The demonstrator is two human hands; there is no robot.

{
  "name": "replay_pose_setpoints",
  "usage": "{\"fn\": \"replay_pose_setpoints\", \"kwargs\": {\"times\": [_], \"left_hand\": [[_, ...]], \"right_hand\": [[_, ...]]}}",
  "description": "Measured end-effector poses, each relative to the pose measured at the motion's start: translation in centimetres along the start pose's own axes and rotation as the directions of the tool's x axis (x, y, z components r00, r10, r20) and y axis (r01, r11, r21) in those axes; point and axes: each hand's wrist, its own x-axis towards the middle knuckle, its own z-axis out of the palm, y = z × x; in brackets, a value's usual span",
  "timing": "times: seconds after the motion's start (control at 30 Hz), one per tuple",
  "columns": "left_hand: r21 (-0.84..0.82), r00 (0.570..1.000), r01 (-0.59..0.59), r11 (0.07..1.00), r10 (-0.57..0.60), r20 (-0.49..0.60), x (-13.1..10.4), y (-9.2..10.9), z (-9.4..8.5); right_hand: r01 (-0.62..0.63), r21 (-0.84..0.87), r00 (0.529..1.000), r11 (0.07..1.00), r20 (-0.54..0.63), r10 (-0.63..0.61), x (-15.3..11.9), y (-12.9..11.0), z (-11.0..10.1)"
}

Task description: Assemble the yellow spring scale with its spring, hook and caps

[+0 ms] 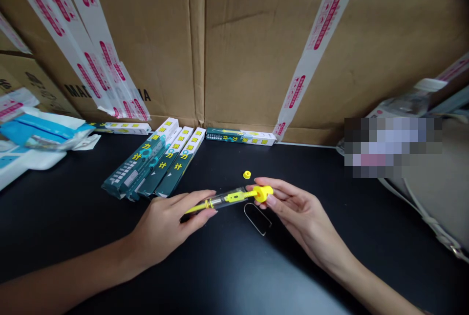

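Observation:
A clear tube with yellow parts inside [222, 199] lies slanted across the middle of the head view. My left hand [172, 220] is closed around its left end. At its right end, the fingertips of my right hand [293, 207] pinch a round yellow cap [263, 193], which a yellow ribbed stem joins to the inside of the tube. Just beyond the tube, a small yellow ring-like piece [246, 175] rests on the black table [234, 271]. A thin metal wire loop [258, 219] lies below the cap, near my right fingers.
Several green and white boxes [141, 161] lie at the back left, another box [241, 136] against a large taped carton [242, 61]. Blue and white packets [44, 132] sit far left; a bottle [406, 100] and beige bag [436, 173] stand right.

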Motion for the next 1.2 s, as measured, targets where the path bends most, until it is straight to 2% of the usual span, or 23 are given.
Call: {"fn": "replay_pose_setpoints", "kwargs": {"times": [0.23, 0.37, 0.5, 0.73, 0.9, 1.2], "left_hand": [[0.082, 1.0, 0.001, 0.997, -0.001, 0.0, 0.27, 0.03, -0.02], [0.105, 0.999, -0.032, 0.994, 0.036, -0.031, 0.32, 0.09, 0.03], [0.131, 0.997, -0.061, 0.99, 0.067, -0.042, 0.23, 0.09, 0.07], [0.132, 0.995, -0.085, 0.988, 0.091, -0.047, 0.41, 0.25, -0.02], [0.139, 0.993, -0.102, 0.985, 0.11, -0.044, 0.55, 0.24, 0.08], [0.154, 0.989, -0.125, 0.98, 0.136, -0.063, 0.54, 0.16, 0.13]], "right_hand": [[0.072, -0.072, 0.988, 0.995, -0.128, -0.08, 0.09, -0.19, 0.1], [0.11, -0.127, 0.984, 0.986, -0.124, -0.126, 0.24, -0.22, 0.19], [0.19, -0.278, 0.967, 0.942, -0.111, -0.228, 0.26, -0.07, 0.07], [0.281, -0.502, 0.942, 0.818, -0.019, -0.335, 0.04, 0.51, -0.25], [0.319, -0.68, 0.924, 0.661, 0.068, -0.376, -0.15, 0.59, -0.43], [0.441, -0.753, 0.869, 0.489, 0.221, -0.443, -0.34, 0.36, -0.43]]}}
